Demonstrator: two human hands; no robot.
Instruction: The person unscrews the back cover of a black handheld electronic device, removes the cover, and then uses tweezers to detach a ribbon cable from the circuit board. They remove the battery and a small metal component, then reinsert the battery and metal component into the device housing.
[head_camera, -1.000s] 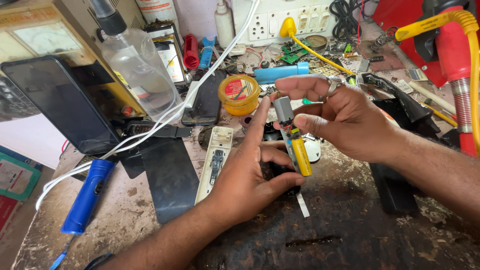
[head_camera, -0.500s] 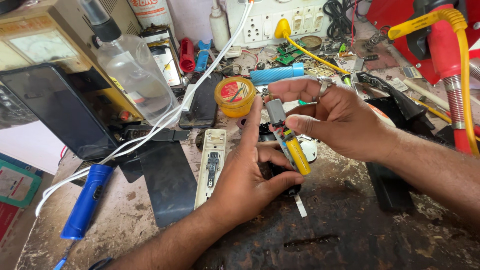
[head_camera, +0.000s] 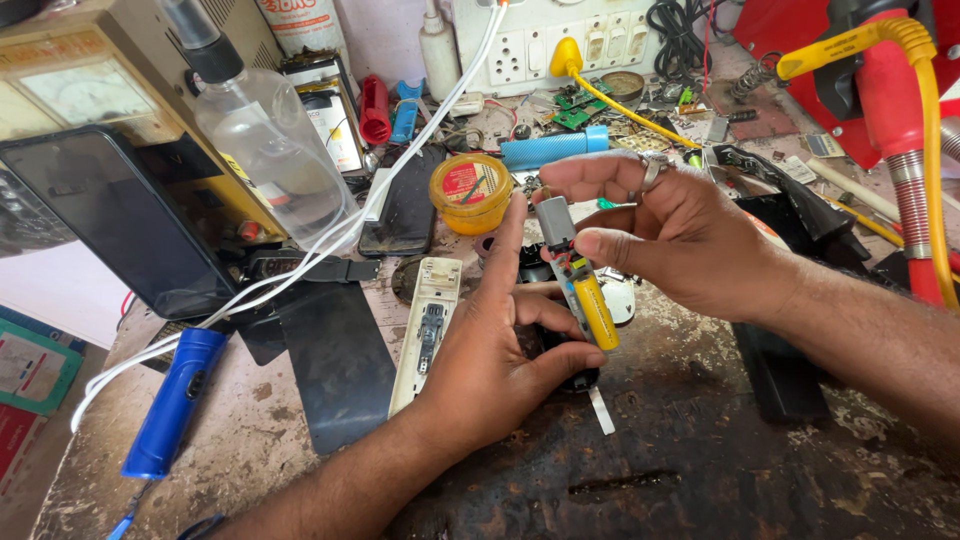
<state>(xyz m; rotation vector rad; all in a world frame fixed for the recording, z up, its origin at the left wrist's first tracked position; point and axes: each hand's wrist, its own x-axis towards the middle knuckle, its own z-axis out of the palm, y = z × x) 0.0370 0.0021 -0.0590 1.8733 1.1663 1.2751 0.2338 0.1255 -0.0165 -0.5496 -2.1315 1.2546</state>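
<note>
Yellow battery (head_camera: 596, 312), blue torch (head_camera: 172, 403) (yellow tin (head_camera: 470, 192)).

tilted grey-and-yellow motor-battery assembly (head_camera: 577, 275)

Both hands meet mid-table (head_camera: 700, 470): left hand (head_camera: 490, 365) below, right hand (head_camera: 680, 235) above, battery cell (head_camera: 594, 310) between them. Remote casing (head_camera: 428, 330) lies just left of left hand. Tin (head_camera: 470, 192) behind it, spray bottle (head_camera: 265, 140) further left, torch (head_camera: 172, 403) at near left.
</note>
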